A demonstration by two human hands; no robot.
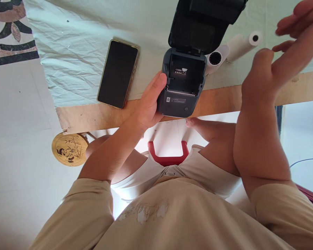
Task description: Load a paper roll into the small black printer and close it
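Observation:
A dark portable thermal printer (pixel 182 104) has its lid (pixel 198 31) swung up, and no roll shows in its bay. My left hand (pixel 152 100) grips the printer's left side, thumb on the edge near the bay. At the upper right, my right hand (pixel 284 66) is raised with fingers apart, and nothing shows in it; part of it is blurred. Nearest to it lies a white paper roll (pixel 237 48) with a dark core. Another white roll (pixel 225 52) is partly hidden behind the printer.
A phone (pixel 118 73) with a dark screen lies left of the printer on the pale green cloth (pixel 80 41). The table's wooden edge (pixel 94 116) runs along the front. Below are a round wooden stool (pixel 70 149) with a panda picture and a red frame (pixel 169 160) between my legs.

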